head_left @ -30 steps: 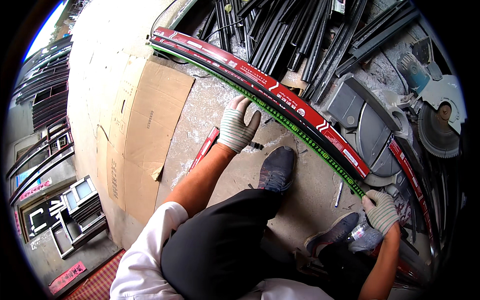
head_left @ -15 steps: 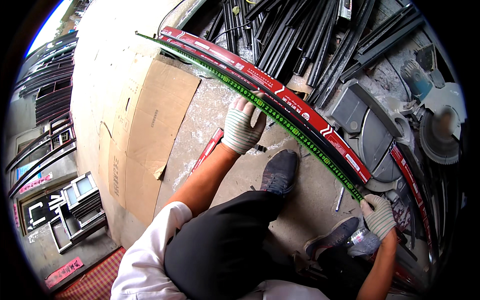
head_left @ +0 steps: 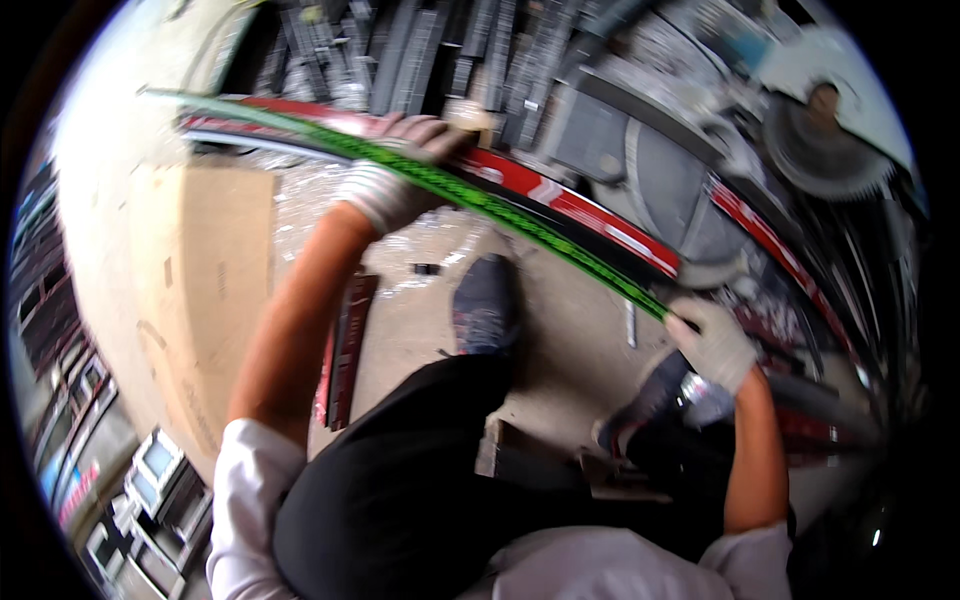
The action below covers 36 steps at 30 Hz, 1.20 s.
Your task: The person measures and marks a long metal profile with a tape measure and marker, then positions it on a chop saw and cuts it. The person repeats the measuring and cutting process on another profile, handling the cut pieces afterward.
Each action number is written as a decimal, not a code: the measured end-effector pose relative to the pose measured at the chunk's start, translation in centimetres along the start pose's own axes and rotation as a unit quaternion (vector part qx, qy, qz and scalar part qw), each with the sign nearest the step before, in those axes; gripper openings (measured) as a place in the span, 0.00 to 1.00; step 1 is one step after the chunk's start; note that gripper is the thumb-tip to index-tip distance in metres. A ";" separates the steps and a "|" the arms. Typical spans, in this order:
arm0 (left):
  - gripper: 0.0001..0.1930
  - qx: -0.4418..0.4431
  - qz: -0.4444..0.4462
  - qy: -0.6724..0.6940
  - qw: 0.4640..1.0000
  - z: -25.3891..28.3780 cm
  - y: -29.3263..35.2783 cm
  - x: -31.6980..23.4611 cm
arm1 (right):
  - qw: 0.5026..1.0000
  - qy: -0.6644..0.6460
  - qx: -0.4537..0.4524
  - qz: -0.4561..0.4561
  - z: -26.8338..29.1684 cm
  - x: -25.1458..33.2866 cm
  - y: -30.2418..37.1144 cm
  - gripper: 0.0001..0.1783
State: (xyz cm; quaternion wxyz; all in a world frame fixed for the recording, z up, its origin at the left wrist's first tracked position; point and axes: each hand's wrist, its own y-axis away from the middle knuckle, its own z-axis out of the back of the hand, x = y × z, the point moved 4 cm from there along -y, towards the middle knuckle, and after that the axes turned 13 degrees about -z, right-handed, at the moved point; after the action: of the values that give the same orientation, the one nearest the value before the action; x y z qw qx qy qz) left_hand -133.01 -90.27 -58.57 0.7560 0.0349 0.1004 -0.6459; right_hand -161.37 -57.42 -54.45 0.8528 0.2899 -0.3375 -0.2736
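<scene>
A long black profile bar with red printed film (head_left: 560, 196) runs slantwise across the view. My left hand (head_left: 400, 170), in a striped work glove, has its fingers curled over the bar's far side. A bright green tape measure blade (head_left: 490, 205) with black figures passes above that hand and along the bar's near side. Its far left end sticks out beyond the bar. My right hand (head_left: 715, 342), also gloved, is closed on the blade's lower right end; the tape's case is not visible. Motion blurs both hands somewhat.
Several dark profiles (head_left: 410, 60) lie at the back. A grey saw with a round toothed blade (head_left: 830, 150) stands at the right, beside another red-filmed bar (head_left: 765, 235). Flattened cardboard (head_left: 205, 300) covers floor at the left. My shoe (head_left: 487, 303) and a pen (head_left: 630, 323) are near the middle.
The view has turned. The green blade has lifted off the bar's edge and now crosses over my left hand, which has reached farther over the bar. My right hand still holds the blade's end.
</scene>
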 end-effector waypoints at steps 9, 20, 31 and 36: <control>0.40 0.074 -0.008 0.080 0.994 0.1 -2.6 0.4 | 0.987 -0.064 0.102 -0.103 -0.8 0.1 0.1 0.16; 0.36 0.099 -0.019 0.084 0.991 -1.1 -2.4 1.3 | 0.995 -0.055 0.057 -0.062 -1.9 -1.0 -0.2 0.14; 0.32 0.104 -0.025 0.124 0.987 -1.7 -2.4 1.2 | 0.992 -0.080 0.073 -0.062 -2.6 -1.8 -0.4 0.14; 0.30 0.102 -0.049 0.130 0.985 -1.3 -2.9 0.9 | 0.992 -0.080 0.072 -0.069 -2.6 -2.1 -0.4 0.15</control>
State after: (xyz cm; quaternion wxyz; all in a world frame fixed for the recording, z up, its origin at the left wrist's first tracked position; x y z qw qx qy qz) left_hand -135.82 -91.41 -59.80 0.6964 0.1903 0.1332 -0.6790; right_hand -160.86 -55.51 -57.23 0.7790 0.3501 -0.4027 -0.3292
